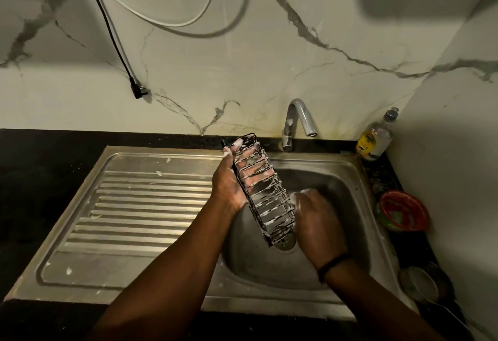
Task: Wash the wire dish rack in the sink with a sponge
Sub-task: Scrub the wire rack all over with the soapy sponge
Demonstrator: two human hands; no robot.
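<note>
- The person's right hand (pixel 314 222) is low in the bowl of the shiny steel sink (pixel 347 195), pressed against the lower right side of the rack. Its fingers curl, but the sponge is hidden under foam and blur, so it is not clear what this hand holds. If it rubs too hard, it could push the rack out of the other hand.
- The black wire dish rack with thin bars (pixel 265 192) stands tilted over the sink bowl. Its bottom end is right by the round drain (pixel 285 243). White soap foam sits on many bars. Soapy wire is slippery, so the rack could slide down and bang on the drain.
- The person's left hand (pixel 233 179) grips the rack near its top, thumb on the near side and fingers showing through the bars behind it. That hand is soapy too, so the grip could slip. A finger could also get pinched between thin bars.
- The ridged steel draining board (pixel 140 206) to the left has bits of foam on it. More foam may splash there.
- A red and green bowl (pixel 401 212) sits on the dark counter to the right. A big swing of the rack could knock it.
- The curved silver tap (pixel 299 122) is not running. Foam will stay on until it is rinsed.
- The clear bottle with a yellow label (pixel 376 138) stands in the far corner, well apart.
</note>
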